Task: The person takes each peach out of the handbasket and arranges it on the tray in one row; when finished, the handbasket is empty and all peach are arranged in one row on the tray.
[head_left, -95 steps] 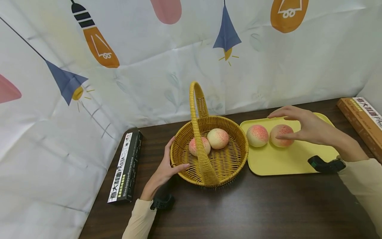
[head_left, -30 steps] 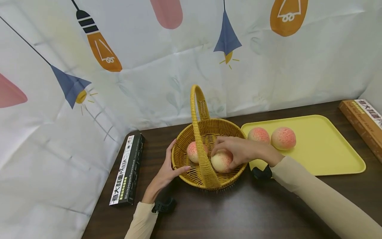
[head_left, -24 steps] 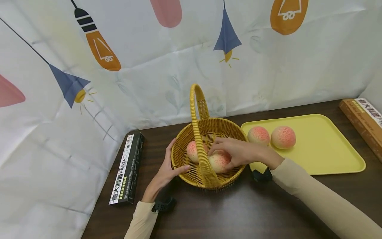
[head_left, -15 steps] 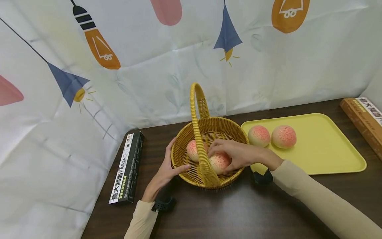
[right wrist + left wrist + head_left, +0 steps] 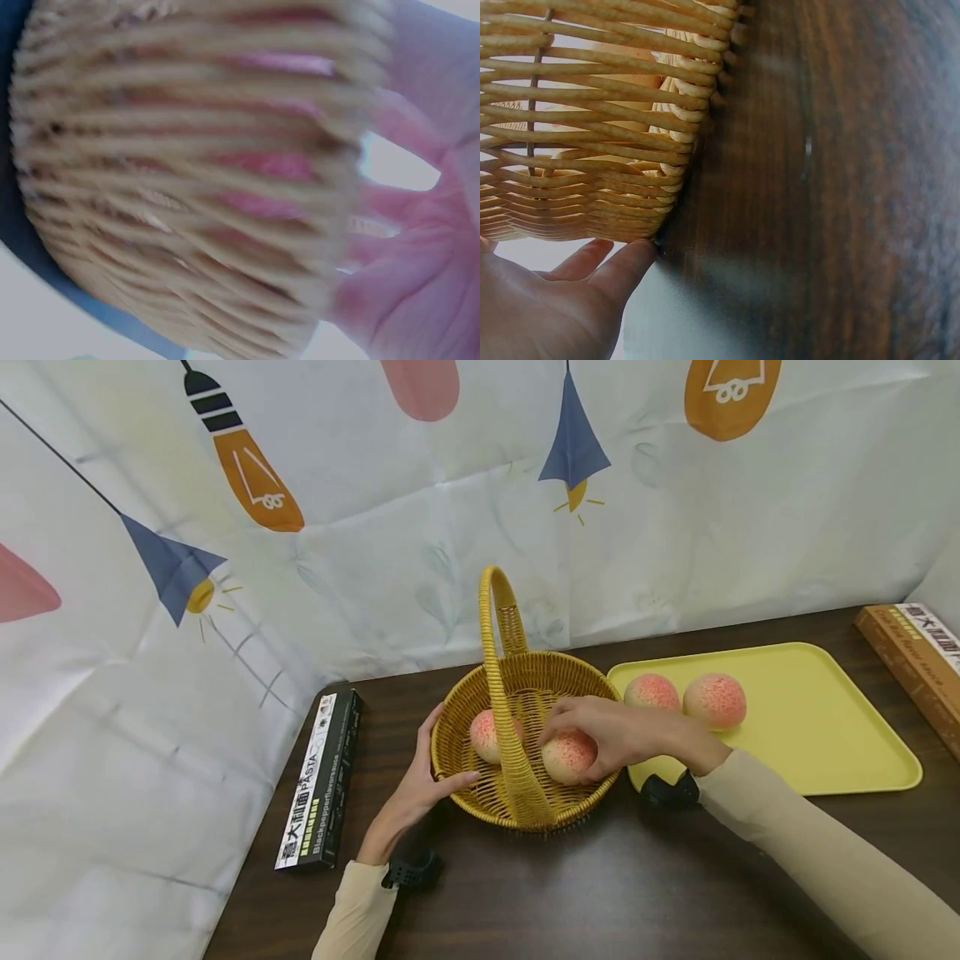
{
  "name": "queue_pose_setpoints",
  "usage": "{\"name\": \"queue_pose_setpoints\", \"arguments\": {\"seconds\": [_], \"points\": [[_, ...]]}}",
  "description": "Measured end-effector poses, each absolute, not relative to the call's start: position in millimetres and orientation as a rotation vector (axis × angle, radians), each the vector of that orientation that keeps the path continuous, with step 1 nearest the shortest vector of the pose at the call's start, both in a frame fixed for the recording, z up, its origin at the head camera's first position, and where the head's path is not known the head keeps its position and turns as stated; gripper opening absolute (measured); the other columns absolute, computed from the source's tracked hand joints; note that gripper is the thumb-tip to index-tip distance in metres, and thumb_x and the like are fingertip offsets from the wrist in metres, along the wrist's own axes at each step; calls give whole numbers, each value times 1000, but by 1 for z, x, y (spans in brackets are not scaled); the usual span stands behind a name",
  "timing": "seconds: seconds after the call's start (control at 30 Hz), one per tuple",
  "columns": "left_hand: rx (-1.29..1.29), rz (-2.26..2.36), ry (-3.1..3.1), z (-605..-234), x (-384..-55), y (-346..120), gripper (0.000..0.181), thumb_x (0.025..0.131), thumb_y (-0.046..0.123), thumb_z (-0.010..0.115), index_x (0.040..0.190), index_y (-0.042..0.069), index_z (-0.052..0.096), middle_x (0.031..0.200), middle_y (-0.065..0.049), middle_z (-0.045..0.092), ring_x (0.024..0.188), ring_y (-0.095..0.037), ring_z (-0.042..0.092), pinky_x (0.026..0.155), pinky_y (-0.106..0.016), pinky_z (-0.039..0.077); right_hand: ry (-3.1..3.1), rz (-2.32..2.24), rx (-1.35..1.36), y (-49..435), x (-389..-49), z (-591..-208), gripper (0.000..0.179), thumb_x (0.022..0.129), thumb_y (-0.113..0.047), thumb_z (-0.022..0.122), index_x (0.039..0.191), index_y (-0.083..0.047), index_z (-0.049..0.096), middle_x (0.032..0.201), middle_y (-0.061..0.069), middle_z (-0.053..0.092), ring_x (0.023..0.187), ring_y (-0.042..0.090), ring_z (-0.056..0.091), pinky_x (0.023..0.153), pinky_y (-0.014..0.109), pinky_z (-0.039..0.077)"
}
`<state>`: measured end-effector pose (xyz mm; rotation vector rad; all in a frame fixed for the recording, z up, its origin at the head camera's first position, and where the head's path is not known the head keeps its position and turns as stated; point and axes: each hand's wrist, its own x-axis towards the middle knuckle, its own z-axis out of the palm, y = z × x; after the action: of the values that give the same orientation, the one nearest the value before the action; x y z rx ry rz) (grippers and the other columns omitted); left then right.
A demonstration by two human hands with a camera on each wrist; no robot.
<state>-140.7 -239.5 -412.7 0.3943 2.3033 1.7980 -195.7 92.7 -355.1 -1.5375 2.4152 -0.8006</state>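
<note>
My left hand (image 5: 420, 777) holds the yellow wicker basket (image 5: 457, 693) at its left side, thumb over the rim. In the left wrist view, its fingers press against the outside of the woven wall. With fingers and thumb my right hand (image 5: 611, 731) grips a pink-speckled peach (image 5: 567, 760) inside the right half of the basket. To the left of the tall handle sits another peach (image 5: 486, 739), partly covered by the handle. Woven strands fill much of the right wrist view, with the right hand (image 5: 420, 247) reaching over the rim beyond them.
Right of the basket lies a yellow tray (image 5: 810, 718) with two peaches (image 5: 715, 700) on its left part. A black pasta box (image 5: 322, 785) lies at the left, a brown one (image 5: 907, 668) at the far right. A printed curtain (image 5: 375, 543) hangs behind the table.
My right hand has moved from over a tray peach into the basket. There it has turned the gripped peach pink side up and shifted slightly up and right. The left hand stays put.
</note>
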Motion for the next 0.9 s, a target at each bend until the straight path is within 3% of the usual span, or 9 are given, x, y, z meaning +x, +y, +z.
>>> {"name": "queue_pose_setpoints", "arguments": {"seconds": [0.17,0.37,0.9], "points": [[388,1791,2312,-411,-141,-240,114,90,31,83,168,30,0,168,-15,17,149,-39,33,107,-39,46,2444,-716,-1540,96,-198,-352,46,78,-13,91,120,-6,73,120,6,62,112,25,61,95,43,53],[414,1801,2298,-410,-142,-240,113,92,30,82,168,29,-1,169,-16,16,150,-40,33,108,-48,45,2440,-802,-1515,94,-197,-358,58,79,-19,93,131,-8,69,124,3,62,115,22,60,98,45,52],[387,1793,2309,-412,-141,-239,114,91,28,83,168,28,-1,168,-16,18,149,-39,34,107,-41,46,2421,-934,-1503,87,-192,-366,56,75,-18,95,125,-13,71,121,0,61,112,20,60,95,43,52]]}}
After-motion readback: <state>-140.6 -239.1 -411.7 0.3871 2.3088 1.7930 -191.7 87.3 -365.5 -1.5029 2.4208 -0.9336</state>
